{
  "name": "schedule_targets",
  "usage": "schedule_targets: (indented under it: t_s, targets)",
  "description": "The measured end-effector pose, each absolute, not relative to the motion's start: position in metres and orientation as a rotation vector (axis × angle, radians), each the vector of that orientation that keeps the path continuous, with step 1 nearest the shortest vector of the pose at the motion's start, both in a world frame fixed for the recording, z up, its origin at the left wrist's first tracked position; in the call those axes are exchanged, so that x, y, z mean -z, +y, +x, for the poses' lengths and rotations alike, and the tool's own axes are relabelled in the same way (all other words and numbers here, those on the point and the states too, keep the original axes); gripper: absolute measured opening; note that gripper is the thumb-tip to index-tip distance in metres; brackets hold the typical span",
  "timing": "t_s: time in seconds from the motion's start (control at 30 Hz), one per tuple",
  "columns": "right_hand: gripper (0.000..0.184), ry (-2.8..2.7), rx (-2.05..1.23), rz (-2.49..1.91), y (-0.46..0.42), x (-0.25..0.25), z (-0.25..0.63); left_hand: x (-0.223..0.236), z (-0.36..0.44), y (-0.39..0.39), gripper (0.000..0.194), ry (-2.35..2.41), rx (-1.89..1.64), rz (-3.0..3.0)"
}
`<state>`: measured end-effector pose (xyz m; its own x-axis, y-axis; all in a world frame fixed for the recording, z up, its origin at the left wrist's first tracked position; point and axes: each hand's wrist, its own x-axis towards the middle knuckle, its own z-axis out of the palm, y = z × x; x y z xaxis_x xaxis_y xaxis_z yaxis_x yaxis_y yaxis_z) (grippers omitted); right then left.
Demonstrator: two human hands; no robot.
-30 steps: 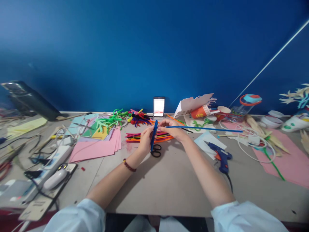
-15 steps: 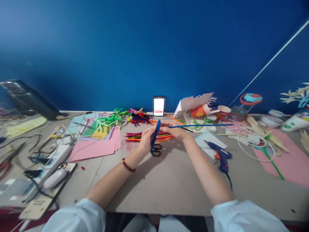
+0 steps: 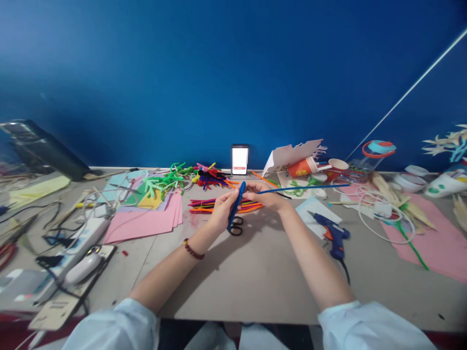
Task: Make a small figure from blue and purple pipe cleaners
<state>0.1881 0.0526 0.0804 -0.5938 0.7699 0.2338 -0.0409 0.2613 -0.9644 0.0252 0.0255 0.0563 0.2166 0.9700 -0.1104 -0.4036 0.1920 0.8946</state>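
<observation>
Over the middle of the table my left hand (image 3: 222, 210) is closed on a thick, upright blue fuzzy piece (image 3: 236, 206), which looks like pipe cleaner coiled or folded together. My right hand (image 3: 268, 197) is pinched beside it, gripping a blue pipe cleaner (image 3: 310, 187) whose long free end sticks out to the right. Whether the strand joins the thick piece is hidden by my fingers. Below my hands, black-handled scissors (image 3: 236, 226) lie on the table. Behind them rests a row of pink, orange and dark pipe cleaners (image 3: 204, 206).
A lit phone (image 3: 240, 160) leans on the blue wall. Green pipe cleaners (image 3: 171, 180) and pink paper (image 3: 146, 226) are on the left, near a power strip (image 3: 78, 248). To the right lie a blue glue gun (image 3: 333, 233), paper cups (image 3: 302, 167) and a white cable (image 3: 386, 209).
The top of the thick blue piece has tipped slightly to the right. The long strand's free end has risen a little and shifted left. Both hands keep their hold.
</observation>
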Motion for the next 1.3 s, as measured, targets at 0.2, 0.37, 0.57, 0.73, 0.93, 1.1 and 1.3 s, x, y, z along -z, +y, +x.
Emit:
schedule_targets:
  t_s: [0.2, 0.37, 0.57, 0.73, 0.93, 1.1, 1.3]
  targets:
    - [0.022, -1.740, -1.236, -0.817, 0.056, -0.079, 0.193, -0.057, 0.025, 0.028, 0.030, 0.810, -1.177, 0.963]
    - [0.017, -1.734, -1.074, -0.974, 0.059, -0.077, 0.192, -0.047, 0.025, 0.036, 0.025, 0.830, -1.312, 1.175]
    - [0.018, -1.710, -1.013, -0.984, 0.064, -0.064, 0.181, -0.039, 0.023, 0.038, 0.021, 0.938, -1.453, 1.267]
    - [0.020, -1.587, -1.067, -0.962, 0.065, -0.058, 0.172, -0.043, 0.025, 0.036, 0.020, 0.933, -1.507, 1.199]
    - [0.025, -1.363, -1.253, -1.002, 0.060, -0.056, 0.161, -0.043, 0.025, 0.037, 0.021, 0.944, -1.522, 1.135]
    - [0.030, -1.214, -1.403, -1.038, 0.060, -0.052, 0.157, -0.041, 0.022, 0.038, 0.017, 1.006, -1.578, 1.249]
    - [0.031, -1.210, -1.398, -1.025, 0.060, -0.053, 0.157, -0.044, 0.018, 0.039, 0.014, 1.015, -1.602, 1.381]
